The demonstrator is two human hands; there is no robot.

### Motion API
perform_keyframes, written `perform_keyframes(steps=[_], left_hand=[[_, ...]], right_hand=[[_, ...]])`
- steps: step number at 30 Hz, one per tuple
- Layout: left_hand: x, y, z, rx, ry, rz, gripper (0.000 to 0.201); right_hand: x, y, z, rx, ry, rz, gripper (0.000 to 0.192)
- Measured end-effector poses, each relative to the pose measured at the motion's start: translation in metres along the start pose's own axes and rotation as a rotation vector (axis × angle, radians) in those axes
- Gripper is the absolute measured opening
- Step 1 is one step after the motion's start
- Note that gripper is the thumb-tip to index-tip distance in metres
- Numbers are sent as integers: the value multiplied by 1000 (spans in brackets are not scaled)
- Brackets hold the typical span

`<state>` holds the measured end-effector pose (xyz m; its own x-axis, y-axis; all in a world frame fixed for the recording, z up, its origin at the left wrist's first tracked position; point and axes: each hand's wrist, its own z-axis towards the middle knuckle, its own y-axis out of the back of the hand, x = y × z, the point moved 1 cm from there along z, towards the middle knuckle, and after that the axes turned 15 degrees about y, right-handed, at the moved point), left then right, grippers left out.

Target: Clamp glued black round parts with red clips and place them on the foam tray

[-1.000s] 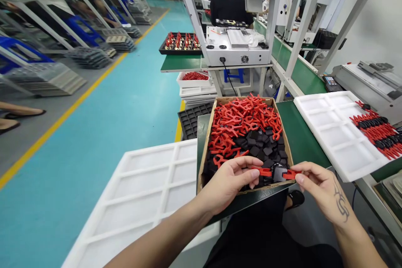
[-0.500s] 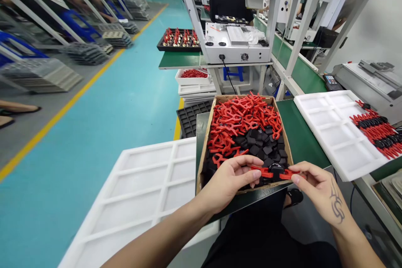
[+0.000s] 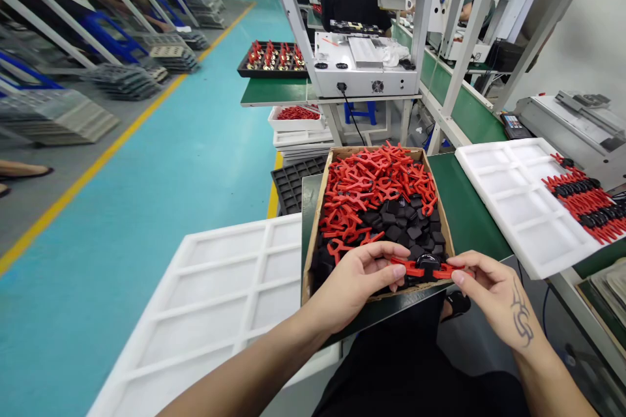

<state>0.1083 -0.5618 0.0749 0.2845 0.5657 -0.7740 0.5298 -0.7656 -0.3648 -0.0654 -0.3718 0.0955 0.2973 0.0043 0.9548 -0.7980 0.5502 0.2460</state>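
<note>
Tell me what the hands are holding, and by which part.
A red-and-black clip piece: left hand pinches its left red end, right hand its right red end.

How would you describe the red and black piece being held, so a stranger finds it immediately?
Find the cardboard box on the green bench. At its near edge, the left hand and right hand hold one red-and-black piece between them. Unlike the loose parts, it is assembled.

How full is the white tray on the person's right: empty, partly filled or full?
Partly filled. The white tray holds assembled red and black pieces only along its right side.
</note>
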Motion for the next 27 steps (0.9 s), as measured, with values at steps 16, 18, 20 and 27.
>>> perform_keyframes(steps=[16, 18, 20, 27], left_hand=[[-13, -11, -13, -25, -420, 457, 21], [-7, -11, -5, -50, -386, 522, 37], [0, -9, 8, -116, -428, 625, 51], [13, -8, 32, -329, -775, 980, 25]], right_hand=[[11, 12, -11, 189, 534, -504, 29], [15, 17, -12, 175, 557, -538, 27], [16, 29, -11, 120, 563, -585, 24], [-9, 131, 21, -265, 268, -876, 16]])
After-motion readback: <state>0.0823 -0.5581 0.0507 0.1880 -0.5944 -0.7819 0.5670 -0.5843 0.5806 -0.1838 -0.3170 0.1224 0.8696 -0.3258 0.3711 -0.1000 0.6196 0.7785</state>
